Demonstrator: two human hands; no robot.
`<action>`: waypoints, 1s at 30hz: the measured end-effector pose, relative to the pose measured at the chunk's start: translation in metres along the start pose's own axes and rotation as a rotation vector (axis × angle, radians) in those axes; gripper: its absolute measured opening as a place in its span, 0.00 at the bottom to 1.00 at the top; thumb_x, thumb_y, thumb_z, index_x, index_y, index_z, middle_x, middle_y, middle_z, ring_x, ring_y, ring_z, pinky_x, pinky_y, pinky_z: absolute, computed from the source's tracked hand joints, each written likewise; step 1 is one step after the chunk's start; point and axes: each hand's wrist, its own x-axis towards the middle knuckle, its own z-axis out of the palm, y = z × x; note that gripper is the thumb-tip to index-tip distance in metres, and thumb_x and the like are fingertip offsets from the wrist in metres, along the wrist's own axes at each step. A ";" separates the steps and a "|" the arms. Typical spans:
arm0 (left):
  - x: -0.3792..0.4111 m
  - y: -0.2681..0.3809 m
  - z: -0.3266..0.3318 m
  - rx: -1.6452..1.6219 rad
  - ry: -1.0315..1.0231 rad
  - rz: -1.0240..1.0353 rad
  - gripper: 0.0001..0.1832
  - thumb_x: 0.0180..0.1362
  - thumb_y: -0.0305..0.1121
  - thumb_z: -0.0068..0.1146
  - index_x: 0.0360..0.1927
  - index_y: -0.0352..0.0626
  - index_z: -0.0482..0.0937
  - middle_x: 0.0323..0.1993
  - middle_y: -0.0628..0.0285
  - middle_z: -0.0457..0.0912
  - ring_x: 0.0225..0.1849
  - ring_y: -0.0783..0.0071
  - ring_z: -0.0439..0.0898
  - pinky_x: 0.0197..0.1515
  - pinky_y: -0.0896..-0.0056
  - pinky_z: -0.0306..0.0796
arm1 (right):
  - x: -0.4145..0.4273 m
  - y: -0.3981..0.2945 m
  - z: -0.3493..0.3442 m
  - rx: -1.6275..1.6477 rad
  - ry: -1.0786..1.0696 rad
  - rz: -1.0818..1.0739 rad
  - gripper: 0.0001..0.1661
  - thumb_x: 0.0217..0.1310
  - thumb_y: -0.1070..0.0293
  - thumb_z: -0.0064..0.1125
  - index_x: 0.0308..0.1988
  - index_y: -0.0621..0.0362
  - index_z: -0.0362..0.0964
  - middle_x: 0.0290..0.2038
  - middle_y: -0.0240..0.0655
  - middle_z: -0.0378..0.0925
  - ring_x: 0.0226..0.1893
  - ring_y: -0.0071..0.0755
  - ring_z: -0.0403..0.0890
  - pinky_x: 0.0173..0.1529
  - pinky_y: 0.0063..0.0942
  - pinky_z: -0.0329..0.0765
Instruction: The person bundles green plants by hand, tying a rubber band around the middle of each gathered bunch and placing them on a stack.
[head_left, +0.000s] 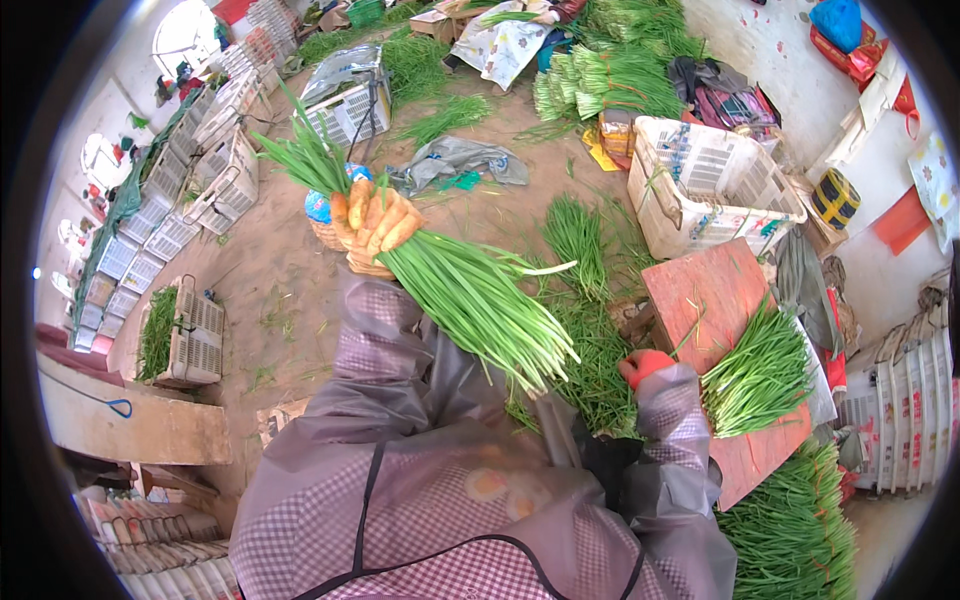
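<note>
My left hand (379, 225), in a wrinkled tan-orange glove, grips a bunch of garlic chives (472, 300) around its middle. The pale stem ends fan out toward the lower right, and the leaf tips point to the upper left. Near the left edge of a red wooden board (705, 300) is my right hand (643, 367), in an orange-red glove. Its fingers look curled, but their inner side is hidden. On the board lies a pile of chives (757, 375), just right of that hand. Loose chives (592, 367) cover the ground between my two hands.
A white plastic crate (712, 187) stands beyond the board. Tied chive bundles (787, 517) lie at lower right, with more bundles (607, 82) at the back. A grey plastic sheet (465, 161) lies ahead. Another person (517, 30) sits at the far side. Stacked crates (150, 217) line the left.
</note>
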 end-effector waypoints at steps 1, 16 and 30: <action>0.000 0.002 -0.002 0.014 0.009 0.001 0.19 0.65 0.47 0.47 0.22 0.47 0.70 0.09 0.74 0.66 0.11 0.84 0.66 0.23 0.79 0.63 | 0.007 -0.003 -0.003 0.146 -0.224 0.035 0.22 0.59 0.52 0.54 0.45 0.56 0.78 0.35 0.43 0.82 0.34 0.41 0.83 0.41 0.35 0.78; 0.040 -0.058 0.053 0.407 0.399 0.077 0.19 0.68 0.44 0.41 0.21 0.52 0.66 0.08 0.78 0.58 0.12 0.83 0.59 0.26 0.75 0.58 | 0.031 -0.150 0.049 2.093 -0.605 -0.482 0.52 0.51 0.46 0.66 0.68 0.50 0.48 0.64 0.44 0.61 0.61 0.46 0.66 0.62 0.44 0.68; -0.102 -0.028 0.094 0.522 -0.101 -0.616 0.11 0.42 0.28 0.71 0.30 0.36 0.82 0.29 0.52 0.82 0.55 0.51 0.74 0.71 0.53 0.33 | 0.067 -0.079 0.144 2.370 -0.609 -0.064 0.32 0.64 0.49 0.53 0.58 0.61 0.64 0.55 0.44 0.73 0.55 0.45 0.74 0.62 0.45 0.69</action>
